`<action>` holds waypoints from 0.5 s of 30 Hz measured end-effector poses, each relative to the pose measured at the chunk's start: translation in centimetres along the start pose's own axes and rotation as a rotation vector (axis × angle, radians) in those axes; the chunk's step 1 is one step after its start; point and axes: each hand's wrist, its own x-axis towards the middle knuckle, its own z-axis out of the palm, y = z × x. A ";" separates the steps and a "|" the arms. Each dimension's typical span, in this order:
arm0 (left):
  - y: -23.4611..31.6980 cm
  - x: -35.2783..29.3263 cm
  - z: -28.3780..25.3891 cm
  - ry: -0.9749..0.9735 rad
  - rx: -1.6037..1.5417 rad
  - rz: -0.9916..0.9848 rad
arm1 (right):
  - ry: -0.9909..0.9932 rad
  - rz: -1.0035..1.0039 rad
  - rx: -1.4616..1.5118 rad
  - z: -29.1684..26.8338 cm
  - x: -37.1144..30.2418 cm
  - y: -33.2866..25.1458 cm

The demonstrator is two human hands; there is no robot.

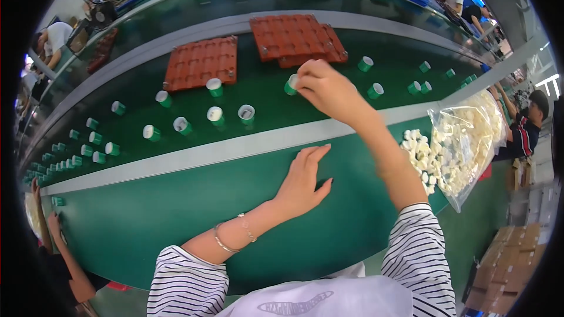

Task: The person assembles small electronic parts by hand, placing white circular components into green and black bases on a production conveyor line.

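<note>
My right hand (323, 88) reaches over the conveyor belt, its fingers pinched at the rim of a small green cup (289, 87). Whatever lies between those fingertips is hidden. On the green tabletop (135, 223), my left hand (301, 185) rests with its fingers apart and nothing in it. Other green cups stand nearby on the belt: one (246, 114) shows a dark inside, while another (215, 115) has a white top. Beside my right forearm lies a loose heap of small white pieces (418, 155), spilling from a clear plastic bag (467, 141) of the same pieces.
Two stacks of reddish-brown trays, left (201, 63) and right (296, 36), lie along the belt's far side. A pale rail (194, 157) divides belt from tabletop. At the far left, a co-worker's arms (67, 252) reach in. Cardboard boxes (508, 264) stand at the right.
</note>
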 end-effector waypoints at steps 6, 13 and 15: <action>0.2 -0.1 1.2 0.123 0.038 0.258 | -0.043 0.231 0.429 2.2 0.5 1.8; 8.5 -3.1 4.0 -0.153 -0.432 0.131 | 0.628 0.571 0.419 -3.1 -1.7 11.2; 9.6 -2.4 2.1 -0.370 -0.655 0.108 | 0.671 0.589 0.322 -3.3 -2.6 12.6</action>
